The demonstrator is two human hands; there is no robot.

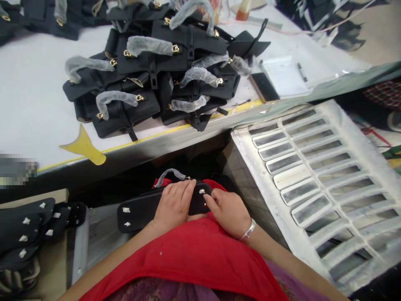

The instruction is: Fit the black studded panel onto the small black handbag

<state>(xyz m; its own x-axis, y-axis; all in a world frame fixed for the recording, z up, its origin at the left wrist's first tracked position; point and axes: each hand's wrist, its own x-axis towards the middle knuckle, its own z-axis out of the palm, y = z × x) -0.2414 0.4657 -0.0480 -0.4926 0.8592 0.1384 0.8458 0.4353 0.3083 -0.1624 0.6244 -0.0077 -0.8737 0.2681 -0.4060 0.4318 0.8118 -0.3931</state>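
While both hands are at work low in front of the red apron (203, 251), the black panel (140, 214) lies crosswise between them, just off the near side of the bench (31, 100). White tabs (126, 210) show at its left end, and another shows at its right end.

The left hand (175, 200) lies across the middle of the panel, fingers together and tips at the far edge; whether its grip closes underneath cannot be told. The right hand (228, 208) has a narrow grip on the panel's right end, thumb extended beside the tab there, fingers curled. A silver bangle (249, 229) is on that wrist. Just beyond the panel, a wrapped handle (171, 175) with gold fittings is partly visible.

On the bench, black bags (156, 62) are piled together, their handles covered in translucent wrapping. A yellow piece (85, 146) lies left of the pile, its rounded end over the near edge. Right of the pile are a phone (265, 87), a notepad (283, 77) and a pen (302, 72); a bottle (243, 10) with orange contents stands farther back.

At near left, tabbed black pieces (19, 228) are stacked. To the right is a pale slotted frame (316, 175), with pale-rimmed strips (283, 163) along its left side.
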